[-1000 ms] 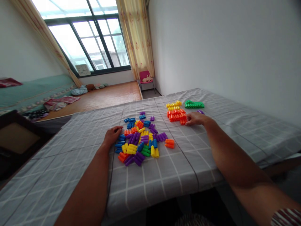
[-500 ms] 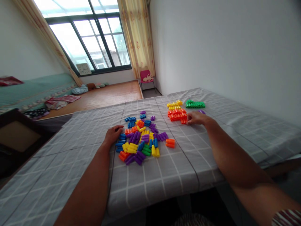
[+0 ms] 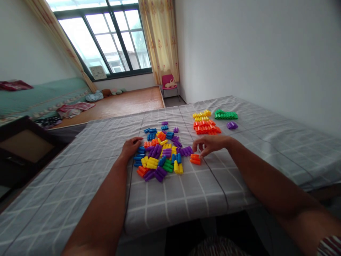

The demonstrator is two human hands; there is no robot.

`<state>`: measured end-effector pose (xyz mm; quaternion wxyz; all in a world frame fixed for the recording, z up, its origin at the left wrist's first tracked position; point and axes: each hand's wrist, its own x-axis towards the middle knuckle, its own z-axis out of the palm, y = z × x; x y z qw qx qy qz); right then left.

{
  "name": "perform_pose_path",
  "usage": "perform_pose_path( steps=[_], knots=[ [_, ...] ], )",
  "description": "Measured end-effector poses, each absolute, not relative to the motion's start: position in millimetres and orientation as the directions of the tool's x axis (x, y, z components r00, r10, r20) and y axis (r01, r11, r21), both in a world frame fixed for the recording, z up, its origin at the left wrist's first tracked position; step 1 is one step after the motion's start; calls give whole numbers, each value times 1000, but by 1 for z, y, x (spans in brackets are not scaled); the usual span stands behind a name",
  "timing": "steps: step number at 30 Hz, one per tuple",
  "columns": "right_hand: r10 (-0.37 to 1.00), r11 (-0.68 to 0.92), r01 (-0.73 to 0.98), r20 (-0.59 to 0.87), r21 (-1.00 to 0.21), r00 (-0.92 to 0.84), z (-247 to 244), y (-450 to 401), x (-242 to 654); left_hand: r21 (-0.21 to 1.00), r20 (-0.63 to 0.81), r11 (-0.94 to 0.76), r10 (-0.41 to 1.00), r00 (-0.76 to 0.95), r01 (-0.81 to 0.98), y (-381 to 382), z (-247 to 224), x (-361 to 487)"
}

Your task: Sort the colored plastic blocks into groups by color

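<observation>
A mixed pile of ridged plastic toy blocks (image 3: 153, 152) in purple, blue, yellow, orange and green lies on the checked cloth. At the pile's left edge rests my left hand (image 3: 131, 146), beside some blue blocks (image 3: 139, 156), its fingers loosely extended and holding nothing visible. My right hand (image 3: 210, 143) reaches in from the right with thumb and fingers apart. Its fingertips are just over an orange block (image 3: 195, 159) lying right of the pile, with the thumb close to or touching it. Purple blocks (image 3: 186, 151) sit beside the index finger.
Behind my right hand stand sorted groups: orange blocks (image 3: 206, 127), yellow blocks (image 3: 201, 115), green blocks (image 3: 226, 115) and purple blocks (image 3: 232, 125). The grey cloth (image 3: 170, 199) covers the table to its front edge. A white wall (image 3: 255, 53) rises on the right.
My right hand has left the orange group and moved toward me and left, to the single orange block. Its fingers have spread. My left hand stays by the pile; the view has shifted slightly.
</observation>
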<state>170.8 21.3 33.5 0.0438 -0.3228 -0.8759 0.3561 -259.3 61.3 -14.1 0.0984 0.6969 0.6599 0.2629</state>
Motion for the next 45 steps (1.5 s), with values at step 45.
perform_pose_path(
  steps=[45],
  knots=[
    [769, 563, 741, 560, -366, -308, -1, 65, 161, 474, 222, -108, 975, 0, 874, 63, -19, -257]
  ],
)
